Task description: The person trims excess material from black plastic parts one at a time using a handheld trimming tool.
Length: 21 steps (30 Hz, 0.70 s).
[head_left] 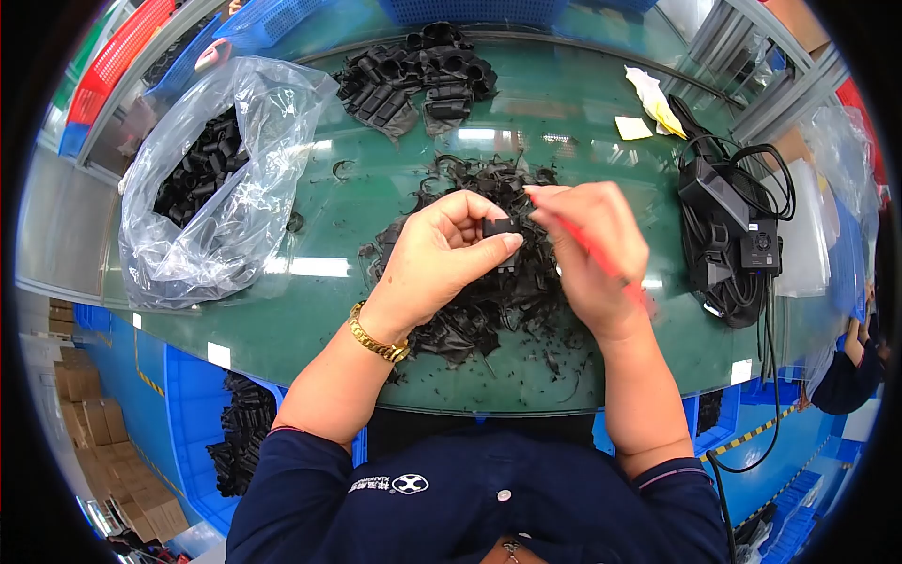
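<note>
My left hand (427,252) pinches a small black plastic part (501,227) between thumb and fingers, above the middle of the table. My right hand (606,235) is closed on a slim red-handled tool (598,249), slightly blurred. The handle slants down to the right past the palm. Its tip points toward the black part, but whether it touches is unclear. Under both hands spreads a heap of black plastic shavings (460,329), with curled strips and crumbs around it.
A clear plastic bag (272,122) of small black parts lies left. Black molded pieces (413,80) are piled at the back. Black electronic devices with cables (723,226) stand right, near a yellow note (633,128). Below the table's front edge is a blue bin (193,423) of black pieces.
</note>
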Motion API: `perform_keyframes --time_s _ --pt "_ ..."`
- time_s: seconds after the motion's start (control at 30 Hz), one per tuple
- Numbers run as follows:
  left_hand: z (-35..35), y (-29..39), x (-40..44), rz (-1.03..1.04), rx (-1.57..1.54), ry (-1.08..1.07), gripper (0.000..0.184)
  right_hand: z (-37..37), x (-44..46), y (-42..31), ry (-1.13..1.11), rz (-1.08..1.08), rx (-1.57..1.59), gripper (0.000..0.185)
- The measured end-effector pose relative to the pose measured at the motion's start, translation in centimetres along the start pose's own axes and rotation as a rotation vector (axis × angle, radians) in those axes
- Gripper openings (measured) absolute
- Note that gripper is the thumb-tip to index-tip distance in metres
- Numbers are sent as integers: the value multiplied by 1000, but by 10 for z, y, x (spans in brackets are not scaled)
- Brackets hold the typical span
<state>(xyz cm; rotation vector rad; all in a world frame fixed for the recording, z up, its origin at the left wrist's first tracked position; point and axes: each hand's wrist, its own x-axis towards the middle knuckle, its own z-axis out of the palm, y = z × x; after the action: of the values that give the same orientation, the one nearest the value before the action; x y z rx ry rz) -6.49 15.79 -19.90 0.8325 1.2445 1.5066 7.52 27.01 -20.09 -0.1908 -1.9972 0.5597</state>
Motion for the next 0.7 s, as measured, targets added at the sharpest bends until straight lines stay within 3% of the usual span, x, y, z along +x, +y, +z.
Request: perform_keyframes --time_s 0.1,0.23,0.3,0.37,0.4,0.43,0.5,0.7 --pt "-1 -5 4 134 -63 -39 16 -7 3 -1 90 217 107 20" --pt "-6 -9 7 160 -86 -109 16 -3 2 -1 175 270 186 18" --pt "-7 -10 7 169 -172 -239 15 -3 2 6 194 108 -5 15" --pt "-8 -9 7 162 -203 -295 16 -9 3 8 233 236 59 13" --pt "-8 -9 8 160 -236 -345 16 -11 2 5 273 385 234 11" --pt "-7 -9 8 163 -237 -344 16 -13 2 5 271 382 234 11" --pt "-8 -8 7 107 -298 -285 17 -14 2 4 276 443 518 12" --pt "-10 -5 6 3 -356 -287 24 -11 0 -3 -64 608 800 21"
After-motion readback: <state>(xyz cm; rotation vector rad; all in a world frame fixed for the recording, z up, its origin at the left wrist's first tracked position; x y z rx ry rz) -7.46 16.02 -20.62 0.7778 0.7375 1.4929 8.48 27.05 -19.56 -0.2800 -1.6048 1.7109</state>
